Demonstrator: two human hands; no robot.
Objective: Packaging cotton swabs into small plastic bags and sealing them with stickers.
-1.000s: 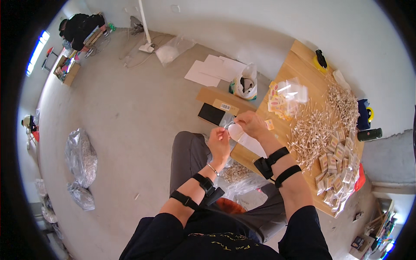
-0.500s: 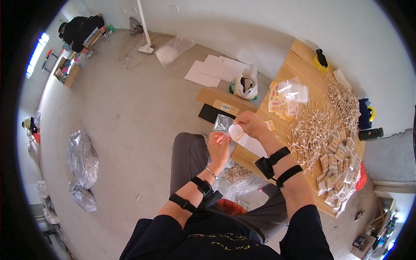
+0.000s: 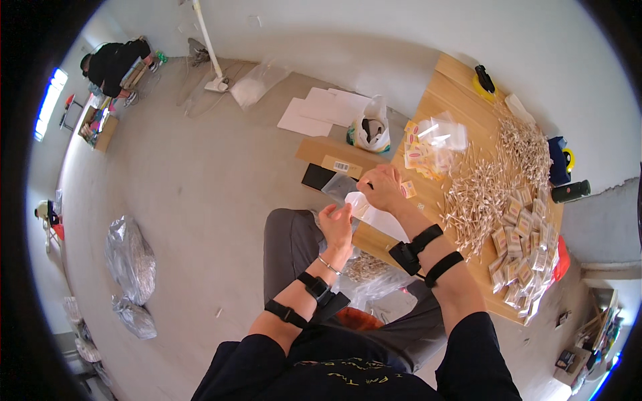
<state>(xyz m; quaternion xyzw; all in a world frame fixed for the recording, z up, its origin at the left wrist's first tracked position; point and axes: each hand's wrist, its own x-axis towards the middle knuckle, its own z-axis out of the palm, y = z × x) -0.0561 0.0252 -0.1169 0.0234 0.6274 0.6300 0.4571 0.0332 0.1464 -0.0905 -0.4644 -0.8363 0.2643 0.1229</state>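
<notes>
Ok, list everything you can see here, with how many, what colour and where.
Small clear bag: one, whitish, held between both hands at the table edge.
Wooden table: one, light brown, right of the person.
Loose small sticks: one big heap, pale, on the table.
Filled packets: many, pale, near the table's right edge.
Clear bag of packets: one, on the table.
White plastic bag: one, on the floor.
Cardboard piece: one, brown, on the floor.
Silvery bags: two, left on the floor.
Another person: one, dark clothes, far left.
Left hand: pinching the bag.
Right hand: gripping the bag's top.
</notes>
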